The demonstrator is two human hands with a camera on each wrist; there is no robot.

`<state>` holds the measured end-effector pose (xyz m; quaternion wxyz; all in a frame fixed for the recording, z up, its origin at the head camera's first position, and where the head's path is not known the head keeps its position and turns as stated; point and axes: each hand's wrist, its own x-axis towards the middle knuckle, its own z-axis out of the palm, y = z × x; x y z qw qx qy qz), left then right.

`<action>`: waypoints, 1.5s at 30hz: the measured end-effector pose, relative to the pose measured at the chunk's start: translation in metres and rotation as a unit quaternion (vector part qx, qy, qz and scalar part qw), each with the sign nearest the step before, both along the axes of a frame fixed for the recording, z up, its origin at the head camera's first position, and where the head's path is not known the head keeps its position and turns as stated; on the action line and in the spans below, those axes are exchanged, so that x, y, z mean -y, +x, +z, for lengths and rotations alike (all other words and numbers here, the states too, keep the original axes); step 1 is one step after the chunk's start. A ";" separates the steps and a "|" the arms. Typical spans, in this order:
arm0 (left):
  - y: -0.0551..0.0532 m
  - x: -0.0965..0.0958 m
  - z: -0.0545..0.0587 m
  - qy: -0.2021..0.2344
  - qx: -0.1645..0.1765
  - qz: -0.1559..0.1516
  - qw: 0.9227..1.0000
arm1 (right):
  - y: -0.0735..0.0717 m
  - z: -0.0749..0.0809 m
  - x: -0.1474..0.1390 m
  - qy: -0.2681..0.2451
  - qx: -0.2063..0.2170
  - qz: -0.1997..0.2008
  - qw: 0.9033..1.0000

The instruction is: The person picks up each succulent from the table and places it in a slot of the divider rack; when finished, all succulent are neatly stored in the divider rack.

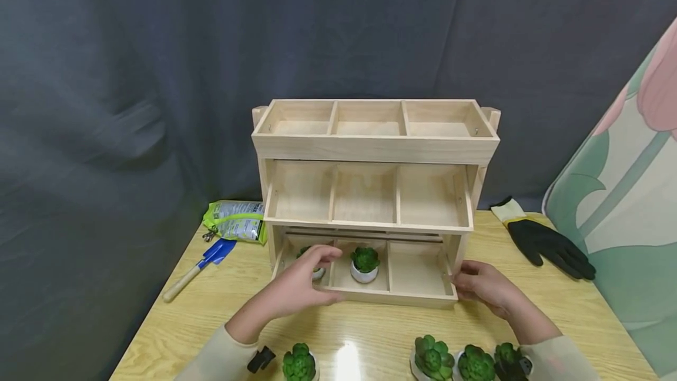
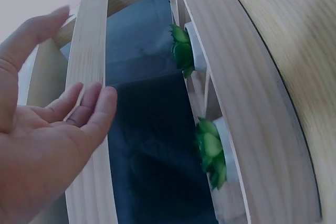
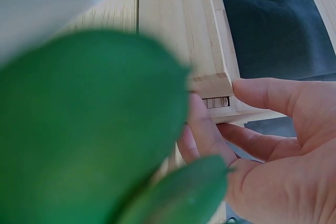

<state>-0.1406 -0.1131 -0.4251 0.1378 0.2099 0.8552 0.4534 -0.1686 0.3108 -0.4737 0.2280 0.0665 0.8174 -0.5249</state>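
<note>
"Status check, what've you got?"

"From my remote seat: left hand point(image 1: 304, 284) has thumb and fingers parted, holding nothing, near the bottom tier point(image 1: 391, 298) of the wooden rack point(image 1: 375, 149). Right hand point(image 1: 483, 288) pinches that tier's right end. Left plant point(image 1: 318, 274) and middle plant point(image 1: 365, 263) sit inside it; rack's standing on the surface point(image 1: 174, 334)."

"Any tips for doing it well?"

"I'd pinch lightly, so the rack doesn't skew, and my guess is lifting the left fingers clear of the left plant first avoids tipping it."

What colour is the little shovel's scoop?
Blue. The scoop shows best in the head view.
</note>
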 end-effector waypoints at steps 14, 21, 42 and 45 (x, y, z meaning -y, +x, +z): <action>0.016 0.043 -0.022 0.038 -0.004 -0.013 0.999 | 0.001 0.001 -0.001 -0.002 -0.002 0.005 1.000; 0.025 0.066 -0.034 0.045 0.014 -0.037 0.998 | 0.000 0.001 -0.001 -0.006 -0.002 0.004 1.000; 0.059 0.119 -0.069 0.118 0.207 -0.122 0.964 | 0.003 0.001 -0.001 -0.006 -0.011 0.004 1.000; 0.060 0.121 -0.075 0.108 0.233 -0.132 0.957 | 0.003 0.002 0.000 -0.005 -0.010 0.003 1.000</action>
